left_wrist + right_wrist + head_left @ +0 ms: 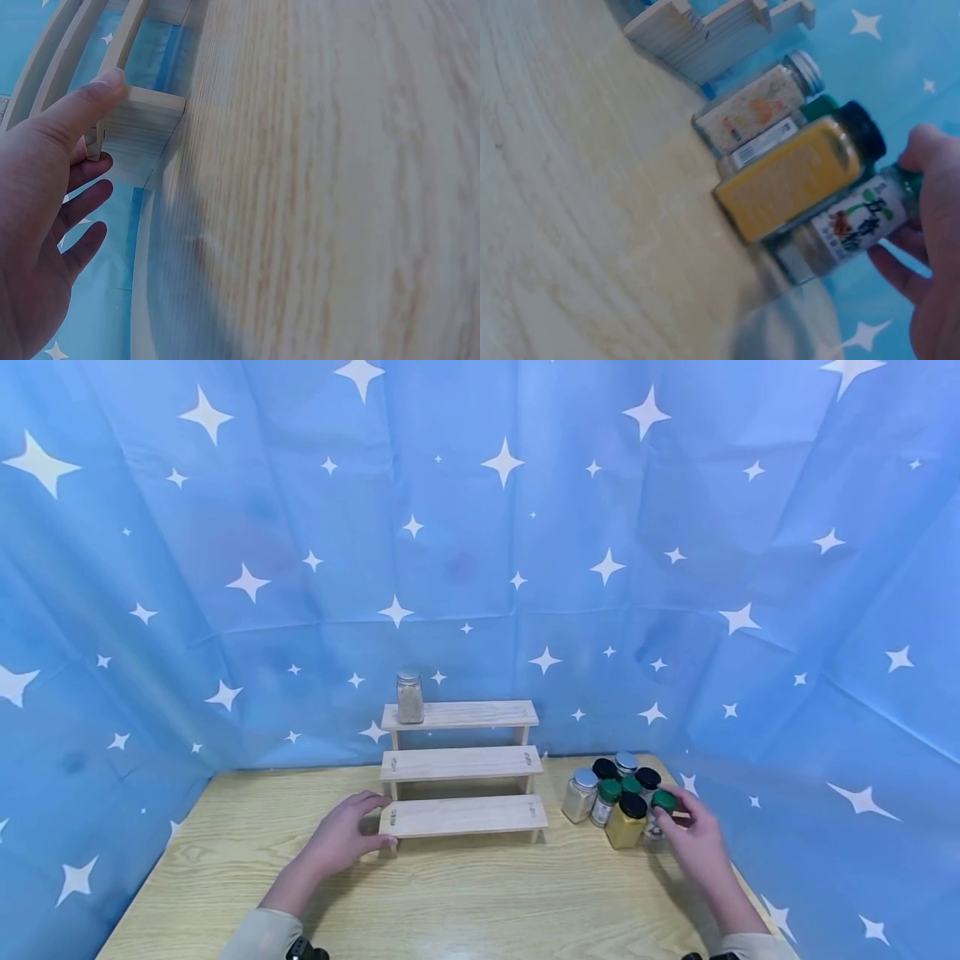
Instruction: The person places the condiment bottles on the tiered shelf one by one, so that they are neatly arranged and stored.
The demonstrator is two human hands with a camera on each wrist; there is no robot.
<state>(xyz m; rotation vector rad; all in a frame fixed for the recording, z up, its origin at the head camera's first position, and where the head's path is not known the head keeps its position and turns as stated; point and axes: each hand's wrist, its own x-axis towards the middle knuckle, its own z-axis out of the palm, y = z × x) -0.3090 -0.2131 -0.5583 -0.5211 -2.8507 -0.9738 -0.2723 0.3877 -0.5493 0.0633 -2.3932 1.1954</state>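
A pale wooden three-step rack (pixel 461 814) stands on the table. My left hand (pixel 345 835) pinches the left end of its lowest step; in the left wrist view the thumb (pixel 82 105) lies along the board's edge, other fingers spread beyond it. At the right, my right hand (pixel 693 835) holds a spice jar (pixel 855 221) with a white label by its green lid (pixel 663 800). Close beside that jar is a black-lidded jar of yellow powder (pixel 626 828). One silver-lidded jar (pixel 410 697) sits on the top step, at its left end.
Several more spice jars cluster left of and behind the held one, among them a silver-lidded jar (pixel 579 796) and a green-lidded jar (pixel 605 802). A blue curtain (pixel 465 568) with white stars hangs behind and along both sides of the wooden table (pixel 480 902).
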